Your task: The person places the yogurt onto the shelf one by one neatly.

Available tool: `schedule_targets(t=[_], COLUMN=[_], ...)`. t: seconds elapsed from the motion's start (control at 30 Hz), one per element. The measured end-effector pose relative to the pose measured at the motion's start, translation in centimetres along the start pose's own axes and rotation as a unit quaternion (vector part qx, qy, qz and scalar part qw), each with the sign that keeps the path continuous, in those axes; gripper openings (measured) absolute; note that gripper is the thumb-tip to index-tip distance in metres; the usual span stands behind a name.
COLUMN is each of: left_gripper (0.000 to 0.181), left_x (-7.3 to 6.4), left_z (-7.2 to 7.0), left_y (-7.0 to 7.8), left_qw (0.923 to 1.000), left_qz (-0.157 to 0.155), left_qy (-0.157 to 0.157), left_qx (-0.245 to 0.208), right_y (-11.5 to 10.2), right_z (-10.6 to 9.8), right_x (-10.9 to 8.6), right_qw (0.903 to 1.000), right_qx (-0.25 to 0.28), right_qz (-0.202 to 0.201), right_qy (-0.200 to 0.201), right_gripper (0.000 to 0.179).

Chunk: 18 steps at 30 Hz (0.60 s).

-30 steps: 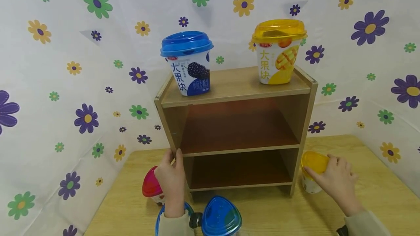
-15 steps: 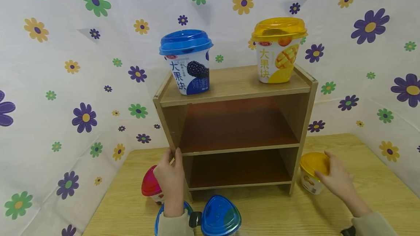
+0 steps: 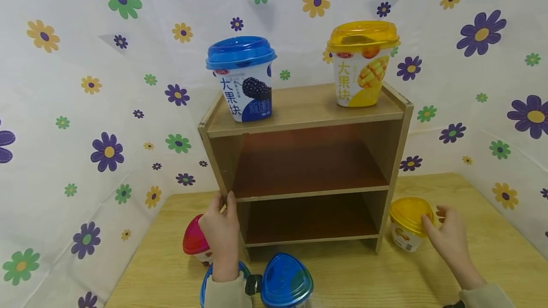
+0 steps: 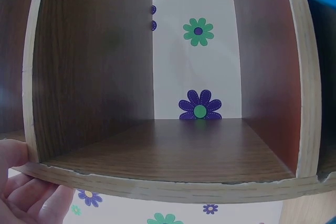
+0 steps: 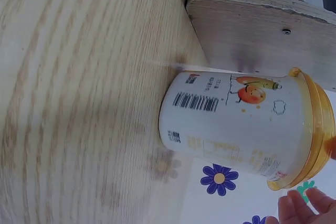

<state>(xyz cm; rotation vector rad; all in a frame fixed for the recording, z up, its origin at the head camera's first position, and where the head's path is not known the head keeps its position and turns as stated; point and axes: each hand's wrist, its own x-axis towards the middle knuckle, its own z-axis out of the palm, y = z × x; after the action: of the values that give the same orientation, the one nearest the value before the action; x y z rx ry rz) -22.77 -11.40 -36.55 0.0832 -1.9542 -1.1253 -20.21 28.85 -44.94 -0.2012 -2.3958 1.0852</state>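
My left hand (image 3: 221, 232) grips the left side edge of the small wooden shelf (image 3: 312, 196). In the left wrist view its thumb lies on the front and its fingers (image 4: 39, 198) curl behind the board. At the shelf's right side, a yogurt cup with a yellow lid (image 3: 406, 239) stands upright on the table. My right hand (image 3: 449, 234) is at the cup's right, thumb at the lid's edge and fingers spread away from it. The right wrist view shows the cup's white printed side (image 5: 226, 124) standing close beside the shelf's side panel (image 5: 252, 35).
On the shelf's top stand a blue-lidded blackberry yogurt cup (image 3: 246, 91) and a yellow-lidded mango one (image 3: 359, 77). A pink-lidded cup (image 3: 194, 236) is left of the shelf. A blue-lidded cup (image 3: 287, 279) stands in front, with another blue lid (image 3: 204, 286) partly behind my left sleeve.
My right hand has drawn back to the right from the yellow-lidded cup, uncovering more of its lid and side. My left hand keeps its hold on the shelf's edge.
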Motion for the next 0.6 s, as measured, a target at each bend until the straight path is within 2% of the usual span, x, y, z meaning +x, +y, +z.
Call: schedule_targets(t=[0.23, 0.6], left_gripper=[0.021, 0.019], left_x=[0.1, 0.0], left_z=[0.0, -0.1], left_y=[0.1, -0.1], left_qw=[0.9999, 1.0000], left_qz=[-0.009, -0.007], left_qy=[-0.005, 0.000], left_qx=[0.003, 0.005], right_y=[0.2, -0.1], right_z=[0.2, 0.4], right_x=[0.1, 1.2], right_qw=[0.9999, 0.9988], right_qx=[-0.009, -0.041], right_qz=[-0.007, -0.025], right_qy=[0.002, 0.013], right_gripper=[0.031, 0.028])
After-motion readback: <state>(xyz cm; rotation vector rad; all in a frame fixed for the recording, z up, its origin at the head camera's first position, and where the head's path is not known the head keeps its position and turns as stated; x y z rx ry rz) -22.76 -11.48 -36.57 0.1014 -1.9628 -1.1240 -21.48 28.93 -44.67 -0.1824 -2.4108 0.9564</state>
